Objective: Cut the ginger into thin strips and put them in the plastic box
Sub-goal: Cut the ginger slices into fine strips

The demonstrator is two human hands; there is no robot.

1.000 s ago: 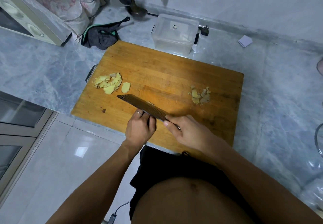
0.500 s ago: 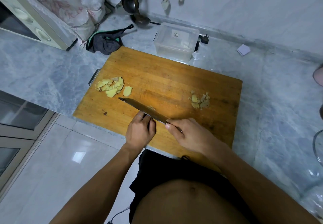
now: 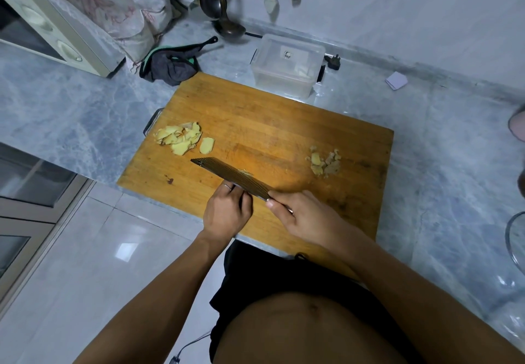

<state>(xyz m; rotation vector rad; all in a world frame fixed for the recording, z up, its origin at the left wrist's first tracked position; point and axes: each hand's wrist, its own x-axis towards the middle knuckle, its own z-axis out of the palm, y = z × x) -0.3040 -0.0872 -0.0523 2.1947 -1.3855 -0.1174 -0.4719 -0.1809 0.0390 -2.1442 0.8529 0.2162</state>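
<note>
A wooden cutting board point(image 3: 284, 124) lies on the marble counter. A pile of pale yellow ginger slices point(image 3: 181, 139) sits at its left end, and a smaller heap of ginger scraps point(image 3: 324, 163) lies at its right. My right hand point(image 3: 301, 215) grips the handle of a cleaver point(image 3: 230, 176), whose blade points left over the board's near part. My left hand point(image 3: 227, 210) is curled against the near side of the blade; whatever is under its fingers is hidden. A clear plastic box point(image 3: 287, 65) stands just behind the board.
A microwave point(image 3: 42, 28) and plastic bags point(image 3: 122, 8) fill the back left. A dark cloth point(image 3: 170, 65) lies behind the board's left corner. Ladles point(image 3: 218, 2) hang on the wall. A plug point(image 3: 333, 60) and a paper scrap point(image 3: 396, 80) lie to the right.
The view has tilted slightly, so everything sits lower in the frame. Hands and cleaver hold nearly the same place on the board.
</note>
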